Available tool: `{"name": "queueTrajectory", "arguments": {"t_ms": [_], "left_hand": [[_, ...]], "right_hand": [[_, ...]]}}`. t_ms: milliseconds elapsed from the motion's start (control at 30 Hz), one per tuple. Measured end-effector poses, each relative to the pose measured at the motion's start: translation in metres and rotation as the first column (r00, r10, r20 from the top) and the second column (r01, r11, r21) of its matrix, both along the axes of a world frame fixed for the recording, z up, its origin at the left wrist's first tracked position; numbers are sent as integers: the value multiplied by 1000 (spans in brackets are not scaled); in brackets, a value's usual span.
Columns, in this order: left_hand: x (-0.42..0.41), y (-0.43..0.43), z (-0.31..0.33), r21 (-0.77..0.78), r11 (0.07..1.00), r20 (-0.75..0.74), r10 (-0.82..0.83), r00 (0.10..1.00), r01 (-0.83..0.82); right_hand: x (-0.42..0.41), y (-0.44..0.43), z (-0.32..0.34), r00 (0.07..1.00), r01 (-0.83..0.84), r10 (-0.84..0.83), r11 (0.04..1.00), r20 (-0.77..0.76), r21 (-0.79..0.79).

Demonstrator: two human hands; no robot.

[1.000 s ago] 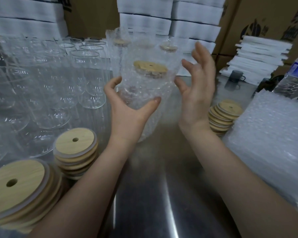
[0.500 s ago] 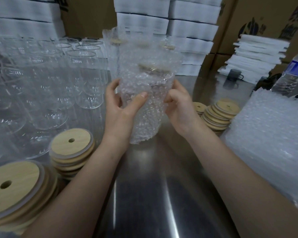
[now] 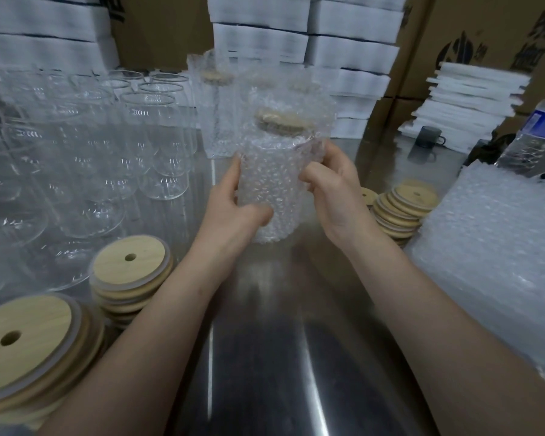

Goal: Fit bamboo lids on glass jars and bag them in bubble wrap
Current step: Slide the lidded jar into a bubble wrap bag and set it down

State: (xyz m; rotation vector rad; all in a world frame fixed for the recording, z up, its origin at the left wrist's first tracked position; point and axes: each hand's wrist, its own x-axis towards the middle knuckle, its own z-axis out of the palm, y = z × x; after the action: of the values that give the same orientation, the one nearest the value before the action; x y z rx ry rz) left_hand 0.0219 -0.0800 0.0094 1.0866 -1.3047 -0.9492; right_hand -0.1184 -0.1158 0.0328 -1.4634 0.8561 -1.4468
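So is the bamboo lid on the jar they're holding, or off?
On. The bamboo lid sits across the top of the jar inside the bubble-wrap bag gripped by the left hand and right hand.

1. Left hand (image 3: 230, 212) and right hand (image 3: 334, 187) grip a bubble-wrapped jar (image 3: 274, 184) above the steel table (image 3: 280, 357).
2. Its bamboo lid (image 3: 282, 121) shows through the wrap.
3. Lid stacks (image 3: 129, 278) and empty jars (image 3: 158, 143) lie left.

Packing station in a warehouse; stacked cardboard cartons (image 3: 485, 36) and white foam trays (image 3: 258, 42) line the rear; rows of empty glass jars (image 3: 164, 165), stacks of bamboo lids (image 3: 129, 265) and bubble wrap bags (image 3: 497, 247) cover a steel table (image 3: 280, 357).
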Motion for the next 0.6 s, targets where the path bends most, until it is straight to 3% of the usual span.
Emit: {"name": "queueTrajectory", "arguments": {"t_ms": [167, 333, 500, 600], "left_hand": [[1, -5, -6, 29, 999, 272, 31, 962, -41], [0, -5, -13, -74, 990, 395, 137, 908, -117], [-1, -2, -14, -116, 972, 411, 234, 881, -204], [-1, -2, -13, -120, 963, 342, 270, 900, -243]], "right_hand": [[-2, -2, 1, 999, -5, 5, 1000, 40, -4], [-3, -2, 1, 999, -3, 4, 1000, 49, -24], [-1, -1, 0, 1000, 1, -1, 999, 2, -40], [-2, -1, 2, 1000, 2, -1, 999, 14, -45]]}}
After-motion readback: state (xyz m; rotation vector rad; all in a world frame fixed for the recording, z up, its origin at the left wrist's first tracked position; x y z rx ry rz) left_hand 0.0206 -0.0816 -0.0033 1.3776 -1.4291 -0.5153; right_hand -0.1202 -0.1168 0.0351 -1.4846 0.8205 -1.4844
